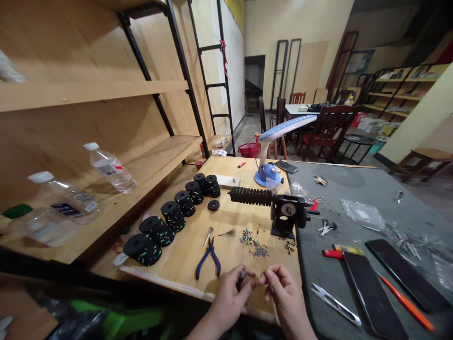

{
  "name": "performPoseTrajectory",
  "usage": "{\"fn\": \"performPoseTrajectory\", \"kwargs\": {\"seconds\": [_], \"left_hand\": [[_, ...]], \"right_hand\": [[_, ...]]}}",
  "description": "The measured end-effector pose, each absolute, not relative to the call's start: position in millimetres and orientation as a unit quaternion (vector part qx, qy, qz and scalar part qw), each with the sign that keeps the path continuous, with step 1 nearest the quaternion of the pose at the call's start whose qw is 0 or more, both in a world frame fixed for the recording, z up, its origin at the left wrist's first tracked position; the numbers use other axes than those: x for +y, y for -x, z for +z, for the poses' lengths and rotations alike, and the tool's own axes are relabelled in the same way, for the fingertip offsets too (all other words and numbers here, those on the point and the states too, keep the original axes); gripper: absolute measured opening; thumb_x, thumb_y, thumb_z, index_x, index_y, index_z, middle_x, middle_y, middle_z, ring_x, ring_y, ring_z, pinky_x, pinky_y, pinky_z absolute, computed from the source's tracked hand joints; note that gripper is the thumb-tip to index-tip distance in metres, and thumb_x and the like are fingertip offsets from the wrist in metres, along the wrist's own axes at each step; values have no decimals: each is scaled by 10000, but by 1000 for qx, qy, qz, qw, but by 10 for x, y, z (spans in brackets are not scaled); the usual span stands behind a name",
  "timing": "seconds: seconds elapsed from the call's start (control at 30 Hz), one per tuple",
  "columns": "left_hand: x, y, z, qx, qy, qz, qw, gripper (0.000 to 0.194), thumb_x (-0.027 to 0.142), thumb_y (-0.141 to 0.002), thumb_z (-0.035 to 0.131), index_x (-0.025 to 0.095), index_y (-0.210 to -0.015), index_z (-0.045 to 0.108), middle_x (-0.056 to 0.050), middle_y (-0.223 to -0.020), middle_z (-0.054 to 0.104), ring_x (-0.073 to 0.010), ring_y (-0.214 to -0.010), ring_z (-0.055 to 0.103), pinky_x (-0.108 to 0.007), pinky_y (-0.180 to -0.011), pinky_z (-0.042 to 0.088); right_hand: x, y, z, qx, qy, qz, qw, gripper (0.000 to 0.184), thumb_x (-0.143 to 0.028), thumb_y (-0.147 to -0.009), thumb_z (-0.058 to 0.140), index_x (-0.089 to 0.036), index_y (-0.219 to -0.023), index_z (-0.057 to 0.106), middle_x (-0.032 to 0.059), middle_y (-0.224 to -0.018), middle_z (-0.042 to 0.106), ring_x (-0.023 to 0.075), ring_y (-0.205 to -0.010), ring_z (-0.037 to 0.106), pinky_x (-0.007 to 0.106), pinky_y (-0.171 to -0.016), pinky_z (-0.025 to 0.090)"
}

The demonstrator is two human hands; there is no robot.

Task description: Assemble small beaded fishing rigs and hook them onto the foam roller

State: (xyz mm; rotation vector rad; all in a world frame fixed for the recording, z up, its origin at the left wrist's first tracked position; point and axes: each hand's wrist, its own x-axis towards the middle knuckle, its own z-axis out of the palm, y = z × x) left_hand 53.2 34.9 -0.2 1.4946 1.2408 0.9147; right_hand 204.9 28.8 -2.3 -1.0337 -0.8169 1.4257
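Note:
Near the table's front edge, my left hand (233,293) is closed, its fingers curled round a small dark thing (241,276) that is too small to name. Just beside it, my right hand (281,290) is pinched, thumb against forefinger; what it holds, if anything, is too small to see. The fingertips of both hands almost meet. Beyond them lie a pile of coloured beads (247,237) and small metal pieces (260,250). To the left are blue-handled pliers (208,259), open on the wood. A black hand-crank device (285,212) carries a row of black discs (251,196).
Stacks of black foam discs (173,216) line the left side. A blue lamp (267,174) stands at the back. On the grey mat (329,226) lie thread snips (336,304), phones (371,293), an orange pen-like tool (406,302) and a lighter (332,254). Water bottles (109,167) lean on the shelf.

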Motion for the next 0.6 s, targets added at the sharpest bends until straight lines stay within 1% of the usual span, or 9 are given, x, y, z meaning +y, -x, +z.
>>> {"fn": "performPoseTrajectory", "kwargs": {"seconds": [0.07,0.17,0.23,0.3,0.4,0.47,0.5,0.53,0.6], "left_hand": [[442,-400,27,548,-636,355,410,167,272,-831,572,173,-957,620,-36,-777,640,-191,-717,584,-264,-666,428],[601,-217,18,603,-671,304,307,239,186,-826,521,184,-1052,601,-83,-910,684,-228,-826,627,-310,-749,453],[694,-141,-24,612,-702,264,252,282,114,-821,469,173,-1059,609,-110,-955,690,-241,-872,631,-339,-784,459],[757,-104,-63,603,-725,244,225,314,49,-800,436,169,-1007,639,-114,-962,691,-245,-919,619,-354,-824,456],[765,-94,-41,588,-736,255,217,347,11,-769,435,179,-969,664,-105,-999,682,-249,-1011,577,-364,-893,435],[704,-102,41,572,-731,303,216,332,37,-780,456,183,-994,666,-109,-1053,670,-259,-1051,555,-383,-931,419],[657,-110,93,563,-721,333,228,300,70,-799,476,186,-999,667,-110,-1055,670,-260,-1040,561,-386,-931,421],[602,-121,145,554,-704,362,257,257,114,-822,497,190,-998,668,-107,-1033,677,-256,-1008,577,-377,-910,435],[488,-151,229,536,-655,388,365,187,214,-852,542,189,-991,665,-96,-971,690,-232,-908,614,-328,-814,474]], "right_hand": [[274,-2045,-24,-360,451,595,559,400,-566,-737,701,-190,-717,565,-7,-593,597,105,-482,487,198,-434,392],[249,-2033,-30,-375,470,592,537,406,-581,-762,669,-199,-743,533,-33,-560,562,89,-443,445,187,-416,331],[241,-2020,-41,-388,479,587,524,402,-585,-779,648,-203,-759,524,-51,-552,527,79,-430,410,186,-413,294],[241,-2005,-61,-413,486,569,519,397,-588,-797,623,-203,-763,532,-58,-551,497,83,-443,401,194,-429,296],[252,-1985,-112,-469,494,522,514,397,-582,-819,592,-195,-744,552,-47,-570,483,106,-496,445,217,-485,354],[256,-1973,-153,-502,500,494,504,391,-571,-835,571,-193,-736,559,-42,-574,477,119,-512,464,227,-501,370],[257,-1968,-171,-517,503,482,497,387,-564,-844,559,-193,-734,559,-44,-568,468,122,-505,459,228,-492,365],[256,-1962,-187,-533,506,468,491,376,-551,-856,546,-195,-735,560,-46,-562,460,123,-496,451,228,-481,356],[254,-1949,-207,-572,509,434,474,341,-501,-884,522,-197,-737,563,-41,-566,463,128,-497,448,230,-478,350]]}}
